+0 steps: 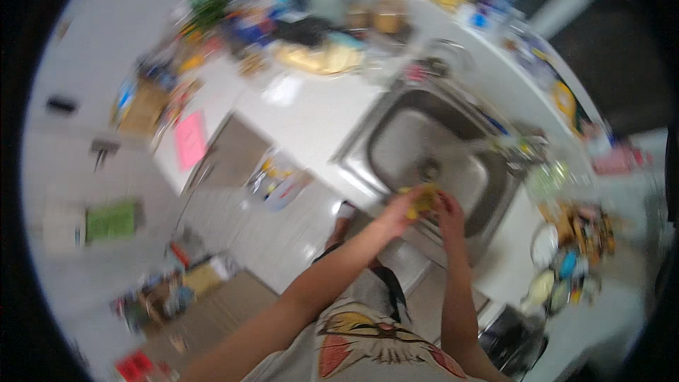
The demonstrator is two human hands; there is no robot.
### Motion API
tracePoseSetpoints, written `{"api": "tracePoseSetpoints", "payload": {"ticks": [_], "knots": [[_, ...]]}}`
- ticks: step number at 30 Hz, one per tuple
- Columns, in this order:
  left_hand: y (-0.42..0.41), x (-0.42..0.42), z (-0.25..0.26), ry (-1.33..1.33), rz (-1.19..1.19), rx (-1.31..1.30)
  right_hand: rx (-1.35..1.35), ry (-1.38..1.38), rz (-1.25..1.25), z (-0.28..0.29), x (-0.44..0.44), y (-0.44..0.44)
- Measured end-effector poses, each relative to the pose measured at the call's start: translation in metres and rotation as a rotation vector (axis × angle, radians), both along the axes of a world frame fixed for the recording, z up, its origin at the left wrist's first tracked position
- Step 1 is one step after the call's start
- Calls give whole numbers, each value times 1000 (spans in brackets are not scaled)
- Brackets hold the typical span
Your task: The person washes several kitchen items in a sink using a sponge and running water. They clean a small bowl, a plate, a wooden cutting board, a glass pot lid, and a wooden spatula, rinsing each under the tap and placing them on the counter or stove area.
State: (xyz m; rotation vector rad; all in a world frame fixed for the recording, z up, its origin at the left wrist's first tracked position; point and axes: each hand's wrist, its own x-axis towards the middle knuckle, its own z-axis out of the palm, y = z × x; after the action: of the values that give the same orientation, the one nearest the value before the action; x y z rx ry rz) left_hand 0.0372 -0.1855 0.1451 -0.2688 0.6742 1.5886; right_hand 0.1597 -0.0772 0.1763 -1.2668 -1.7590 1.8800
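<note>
Over the near edge of a stainless steel sink (392,130), both hands meet at a small yellow-green item (424,202), too blurred to name. My left hand (399,213) is closed around its left side. My right hand (450,213) is close against its right side; blur hides whether these fingers grip it. The drain (429,168) lies just beyond the hands in the basin. A faucet (512,151) stands at the sink's right side.
A pink flat item (190,140) lies on the white counter (302,116) at left. Bags and jars (390,15) crowd the counter's back. Bottles and utensils stand right of the sink. An open-topped bin (284,191) hangs or stands below the counter edge. A person's foot shows near the cabinet.
</note>
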Motion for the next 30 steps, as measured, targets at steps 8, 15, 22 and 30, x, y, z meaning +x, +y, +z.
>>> {"api": "tracePoseSetpoints", "payload": {"ticks": [8, 15, 22, 30], "knots": [[35, -44, -24, 28, -90, -236, 249, -54, -267, -5, 59, 2], [75, -49, -10, 152, -318, -234, 132, 73, -614, -25, 130, -72], [74, -30, -12, 129, -310, -246, 18, 212, -812, -33, 201, -87], [46, -2, -23, 81, -285, -265, -7, 225, -887, -35, 267, -51]]}}
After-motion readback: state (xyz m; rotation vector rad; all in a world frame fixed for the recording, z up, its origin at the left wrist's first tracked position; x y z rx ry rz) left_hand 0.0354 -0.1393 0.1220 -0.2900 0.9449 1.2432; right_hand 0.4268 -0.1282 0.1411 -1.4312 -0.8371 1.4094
